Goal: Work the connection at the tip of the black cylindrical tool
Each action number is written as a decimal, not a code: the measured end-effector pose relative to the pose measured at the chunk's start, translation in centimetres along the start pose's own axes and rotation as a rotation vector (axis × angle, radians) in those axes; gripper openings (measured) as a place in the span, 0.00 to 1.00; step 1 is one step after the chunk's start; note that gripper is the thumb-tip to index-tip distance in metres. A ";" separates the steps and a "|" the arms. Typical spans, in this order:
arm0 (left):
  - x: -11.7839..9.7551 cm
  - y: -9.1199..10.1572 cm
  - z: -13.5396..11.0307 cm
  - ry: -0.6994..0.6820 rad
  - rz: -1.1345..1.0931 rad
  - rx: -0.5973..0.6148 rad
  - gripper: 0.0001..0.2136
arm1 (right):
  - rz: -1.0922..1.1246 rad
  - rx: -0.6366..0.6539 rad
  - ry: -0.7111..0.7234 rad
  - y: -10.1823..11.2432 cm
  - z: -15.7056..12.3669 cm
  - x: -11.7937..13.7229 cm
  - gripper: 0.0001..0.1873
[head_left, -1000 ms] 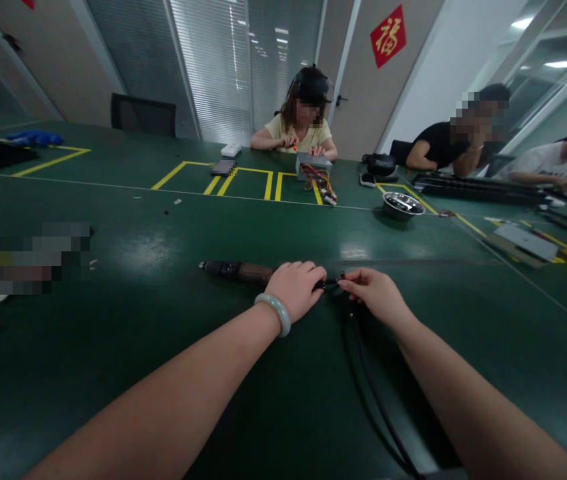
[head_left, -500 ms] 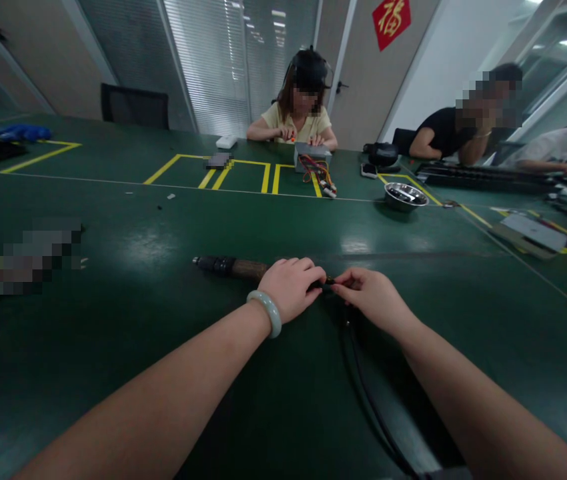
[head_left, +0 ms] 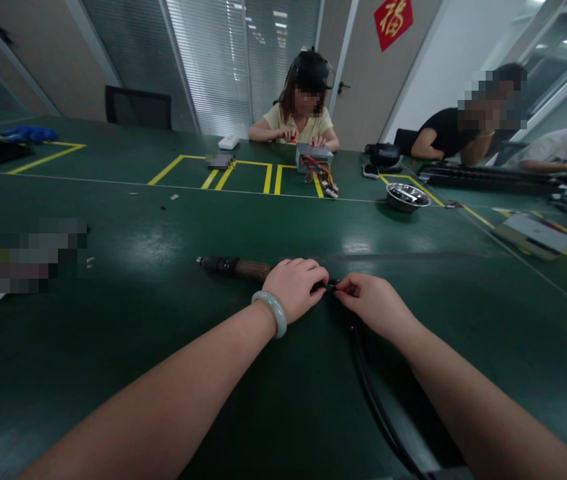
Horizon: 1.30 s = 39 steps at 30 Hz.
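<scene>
A rod-shaped tool [head_left: 251,269] with a brown body, black ribbed collar and narrow metal tip lies on the green table. Its kind is unclear. My left hand [head_left: 294,287], with a pale bangle at the wrist, is closed over its right part. Close by, my right hand [head_left: 374,301] pinches a small dark piece [head_left: 332,285] at the tool's right end; the fingers hide most of that piece. Below the right hand, a black cable [head_left: 373,400] runs down toward the bottom edge. Whether the cable joins the tool cannot be made out.
Across the table [head_left: 128,373], a person handles a grey box [head_left: 313,159] with coloured wires. A metal bowl [head_left: 407,197] stands right of it. Yellow tape [head_left: 268,179] marks the far side. A blurred-out item [head_left: 28,257] lies at left. Two other people sit at far right.
The view has shifted slightly, so most things sit a little further right. My hands keep the same hold at the tool's right end, with the right fingertips slightly lower.
</scene>
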<state>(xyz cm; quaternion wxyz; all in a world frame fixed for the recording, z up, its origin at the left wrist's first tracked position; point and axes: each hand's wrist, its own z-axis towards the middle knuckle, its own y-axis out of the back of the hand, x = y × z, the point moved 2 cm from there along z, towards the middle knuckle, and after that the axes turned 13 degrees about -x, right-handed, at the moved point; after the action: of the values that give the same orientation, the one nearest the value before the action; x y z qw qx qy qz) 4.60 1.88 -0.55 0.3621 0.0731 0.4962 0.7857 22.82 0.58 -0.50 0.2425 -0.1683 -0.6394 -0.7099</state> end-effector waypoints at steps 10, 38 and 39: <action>0.0 -0.1 0.1 -0.005 -0.005 0.007 0.06 | 0.062 0.022 0.004 -0.2 -0.2 0.1 0.08; 0.0 0.0 0.1 0.001 -0.038 -0.032 0.06 | 0.062 -0.126 0.092 -0.7 0.1 0.1 0.07; 0.0 0.0 0.1 0.002 -0.040 -0.034 0.06 | 0.083 -0.126 0.086 -0.8 0.1 0.0 0.08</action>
<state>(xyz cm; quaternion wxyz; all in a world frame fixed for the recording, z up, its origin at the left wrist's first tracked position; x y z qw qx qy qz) 4.61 1.95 -0.49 0.3785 0.0561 0.4847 0.7865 22.35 0.75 -1.16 0.2880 -0.1790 -0.5749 -0.7447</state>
